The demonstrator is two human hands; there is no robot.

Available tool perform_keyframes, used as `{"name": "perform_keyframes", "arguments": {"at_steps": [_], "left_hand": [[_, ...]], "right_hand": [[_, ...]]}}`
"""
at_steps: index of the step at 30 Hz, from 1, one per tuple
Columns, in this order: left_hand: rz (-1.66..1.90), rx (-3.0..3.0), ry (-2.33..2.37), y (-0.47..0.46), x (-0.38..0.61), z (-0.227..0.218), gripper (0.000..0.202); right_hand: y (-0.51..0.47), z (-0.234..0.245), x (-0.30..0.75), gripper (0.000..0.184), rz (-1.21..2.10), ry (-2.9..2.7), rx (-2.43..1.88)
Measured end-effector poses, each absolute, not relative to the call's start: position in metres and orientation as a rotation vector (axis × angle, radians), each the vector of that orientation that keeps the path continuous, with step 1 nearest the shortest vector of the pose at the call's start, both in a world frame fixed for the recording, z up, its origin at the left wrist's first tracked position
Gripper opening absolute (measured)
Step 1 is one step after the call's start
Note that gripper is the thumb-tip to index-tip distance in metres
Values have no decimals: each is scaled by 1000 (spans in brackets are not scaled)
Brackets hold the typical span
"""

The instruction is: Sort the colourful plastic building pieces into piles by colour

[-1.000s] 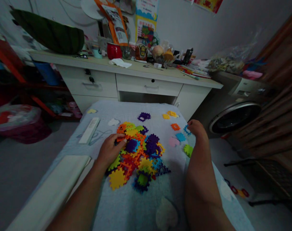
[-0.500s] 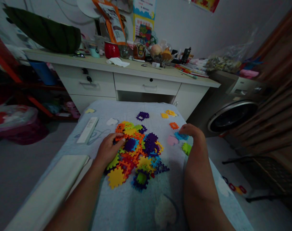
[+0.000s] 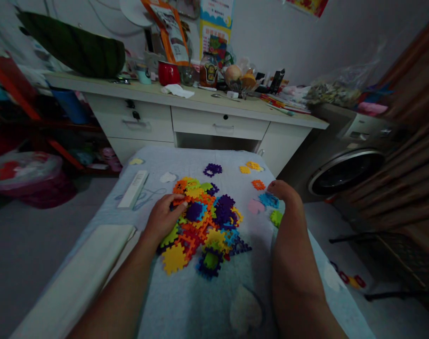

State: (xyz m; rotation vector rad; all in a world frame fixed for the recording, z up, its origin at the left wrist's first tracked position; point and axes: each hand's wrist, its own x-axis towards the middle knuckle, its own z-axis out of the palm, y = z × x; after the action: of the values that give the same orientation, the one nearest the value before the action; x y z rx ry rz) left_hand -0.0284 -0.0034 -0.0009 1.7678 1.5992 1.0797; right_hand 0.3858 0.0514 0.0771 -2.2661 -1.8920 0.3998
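A heap of bright interlocking plastic toy pieces lies on a pale blue cloth-covered surface. My left hand rests on the heap's left edge. Its fingers are curled and its thumb presses an orange piece there. My right hand hangs at the right edge of the cloth. Its bunched fingertips point down right beside a loose blue piece; the fingers themselves are mostly hidden. Pink, green, orange, yellow and purple pieces lie scattered around.
A long white box and a folded white cloth lie on the left of the surface. Beyond stands a cluttered white desk with drawers. A washing machine is at the right, a pink bin at the left.
My right hand has dropped from above the cloth's right edge and drawn in beside the blue piece. My left hand has stayed on the heap.
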Motion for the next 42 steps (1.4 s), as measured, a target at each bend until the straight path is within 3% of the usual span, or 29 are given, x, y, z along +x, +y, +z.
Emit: {"name": "perform_keyframes", "arguments": {"at_steps": [4, 12, 19, 27, 34, 42], "left_hand": [[1090, 1786, 1580, -3, -30, -3, 37], [1077, 1803, 1597, -5, -28, 2, 37], [1101, 1812, 1589, -6, -27, 5, 36], [1105, 1791, 1567, -7, -27, 4, 34], [1162, 1775, 1553, -10, -26, 10, 32], [1160, 1751, 1549, -9, -25, 11, 32]], "right_hand": [[56, 88, 366, 11, 497, -1917, -2266], [57, 90, 275, 17, 982, -2310, -1792], [58, 78, 253, 29, 891, -2438, -1781], [63, 71, 274, 20, 1213, -2073, -1541], [79, 48, 263, 20, 969, -1441, -1440], [119, 25, 243, 21, 720, -1312, -1562]]}}
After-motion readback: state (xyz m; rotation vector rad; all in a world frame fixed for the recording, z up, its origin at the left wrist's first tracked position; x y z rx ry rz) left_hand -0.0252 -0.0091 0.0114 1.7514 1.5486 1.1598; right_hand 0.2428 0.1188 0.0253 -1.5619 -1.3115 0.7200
